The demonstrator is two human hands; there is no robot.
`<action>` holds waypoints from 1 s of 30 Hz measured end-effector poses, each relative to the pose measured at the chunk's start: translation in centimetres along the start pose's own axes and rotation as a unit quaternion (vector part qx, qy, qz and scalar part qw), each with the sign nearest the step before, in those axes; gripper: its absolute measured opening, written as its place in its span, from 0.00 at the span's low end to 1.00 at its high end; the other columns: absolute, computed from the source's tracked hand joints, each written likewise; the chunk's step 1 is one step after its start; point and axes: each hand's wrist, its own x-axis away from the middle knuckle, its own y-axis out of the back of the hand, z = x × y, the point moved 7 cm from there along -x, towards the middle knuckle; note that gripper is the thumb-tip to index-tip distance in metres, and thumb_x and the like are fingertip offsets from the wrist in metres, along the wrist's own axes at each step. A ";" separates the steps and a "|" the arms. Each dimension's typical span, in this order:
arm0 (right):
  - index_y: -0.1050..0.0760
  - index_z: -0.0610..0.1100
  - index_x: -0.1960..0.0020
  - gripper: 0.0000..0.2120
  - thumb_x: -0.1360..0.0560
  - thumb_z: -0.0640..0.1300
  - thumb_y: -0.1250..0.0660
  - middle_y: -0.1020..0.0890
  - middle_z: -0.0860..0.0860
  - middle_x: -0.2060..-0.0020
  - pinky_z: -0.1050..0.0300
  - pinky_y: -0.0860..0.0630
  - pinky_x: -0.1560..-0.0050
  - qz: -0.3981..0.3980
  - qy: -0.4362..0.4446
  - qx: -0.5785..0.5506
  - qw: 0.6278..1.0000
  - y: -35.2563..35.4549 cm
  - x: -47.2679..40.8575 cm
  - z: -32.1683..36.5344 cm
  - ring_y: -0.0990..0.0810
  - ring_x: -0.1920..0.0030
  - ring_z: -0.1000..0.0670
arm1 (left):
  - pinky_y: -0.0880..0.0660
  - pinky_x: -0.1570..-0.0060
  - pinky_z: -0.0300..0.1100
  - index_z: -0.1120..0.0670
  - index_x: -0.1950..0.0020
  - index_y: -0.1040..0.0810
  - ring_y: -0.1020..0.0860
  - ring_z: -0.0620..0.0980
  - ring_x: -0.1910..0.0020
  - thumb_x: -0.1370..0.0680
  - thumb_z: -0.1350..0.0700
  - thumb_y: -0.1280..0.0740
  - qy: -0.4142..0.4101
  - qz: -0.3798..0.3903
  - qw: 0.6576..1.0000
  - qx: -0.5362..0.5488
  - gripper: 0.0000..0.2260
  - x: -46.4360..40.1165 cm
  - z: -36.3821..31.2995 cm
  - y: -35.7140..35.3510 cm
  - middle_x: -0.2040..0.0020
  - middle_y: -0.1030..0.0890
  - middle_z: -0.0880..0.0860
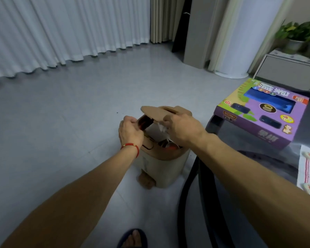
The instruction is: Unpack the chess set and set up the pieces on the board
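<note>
While the purple chess set box [263, 113] lies flat on the dark table [240, 176], off to the right and nearer the right hand [183, 129], that hand pinches crumpled white wrapping [162, 128] over the open bin [161, 154]; the left hand [131, 130] curls at the bin's rim, its hold unclear.

Both forearms extend toward frame centre. Left hand [131, 132] has curled fingers; right hand [182, 128] pinches something white, knuckles upward.
</note>
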 end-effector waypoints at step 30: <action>0.49 0.41 0.20 0.32 0.19 0.41 0.38 0.38 0.43 0.25 0.45 0.32 0.31 0.267 -0.043 0.067 0.960 -5.9 5.1 3.1 0.35 0.27 0.41 | 0.32 0.33 0.55 0.51 0.23 0.35 0.37 0.55 0.27 0.26 0.64 0.35 -0.254 0.298 0.835 -0.388 0.31 5.9 -2.2 -0.7 0.25 0.32 0.51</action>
